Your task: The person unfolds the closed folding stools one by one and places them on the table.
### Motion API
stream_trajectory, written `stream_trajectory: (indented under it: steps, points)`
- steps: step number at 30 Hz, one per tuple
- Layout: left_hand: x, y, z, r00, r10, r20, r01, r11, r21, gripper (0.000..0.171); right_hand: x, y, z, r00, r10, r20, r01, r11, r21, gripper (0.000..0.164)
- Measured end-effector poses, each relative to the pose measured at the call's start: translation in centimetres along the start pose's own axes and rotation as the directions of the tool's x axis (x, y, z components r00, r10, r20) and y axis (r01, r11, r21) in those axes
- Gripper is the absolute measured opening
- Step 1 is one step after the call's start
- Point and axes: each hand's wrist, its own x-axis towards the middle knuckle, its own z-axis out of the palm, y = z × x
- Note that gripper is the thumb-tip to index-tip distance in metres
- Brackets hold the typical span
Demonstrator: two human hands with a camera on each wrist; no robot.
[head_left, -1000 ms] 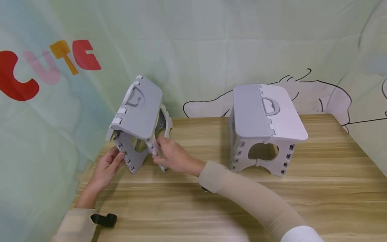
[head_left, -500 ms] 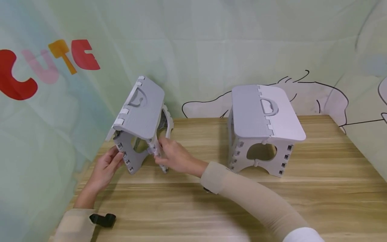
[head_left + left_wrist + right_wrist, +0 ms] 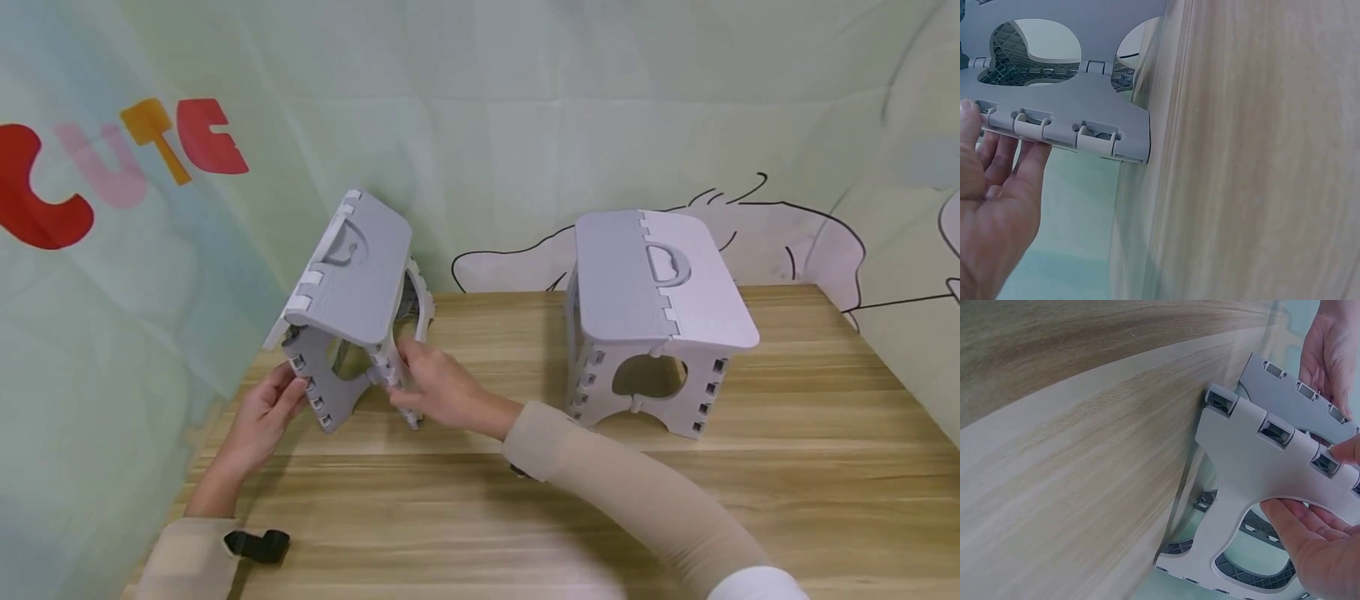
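Note:
A grey and white folding stool (image 3: 356, 287) stands partly unfolded at the table's left, its top bent along the middle seam like a roof. My left hand (image 3: 262, 417) pinches the hinged edge of its near leg panel, thumb on one face and fingers behind, as the left wrist view shows with the grey panel (image 3: 1085, 100). On the other side, my right hand (image 3: 442, 390) grips the white half of the leg; in the right wrist view its fingers reach through the cut-out of the white panel (image 3: 1241, 456). A carry handle (image 3: 347, 243) sits at the seam.
A second folding stool (image 3: 622, 275) stands fully unfolded to the right on the wood-grain table (image 3: 420, 517). A printed fabric backdrop (image 3: 495, 150) rises behind and along the left. A black strap (image 3: 257, 546) is at the left cuff.
My right hand has shifted slightly right with the white leg panel, and the stool's top has moved a little the same way. My left hand stays on its panel edge.

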Motion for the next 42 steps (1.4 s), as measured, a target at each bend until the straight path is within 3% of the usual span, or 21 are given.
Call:
stream_trajectory:
  steps: [4, 18, 42]
  points:
    - [0.0, 0.0, 0.0, 1.0, -0.001, -0.004, 0.001, 1.0, -0.021, 0.047, -0.1, 0.1, -0.1, 1.0, 0.009, 0.001, -0.009, 1.0, 0.001, 0.032]
    - [0.1, 0.2, 0.1, 1.0, -0.011, -0.002, 0.011, 0.995, 0.096, 0.047, -0.6, 0.6, -0.4, 1.0, -0.009, -0.01, 0.009, 1.0, 0.019, 0.031]
    - [0.0, 0.3, 0.2, 1.0, -0.014, -0.004, 0.014, 0.993, 0.117, 0.047, -1.3, 0.7, -0.8, 1.0, -0.013, -0.017, 0.013, 1.0, -0.003, 0.032]
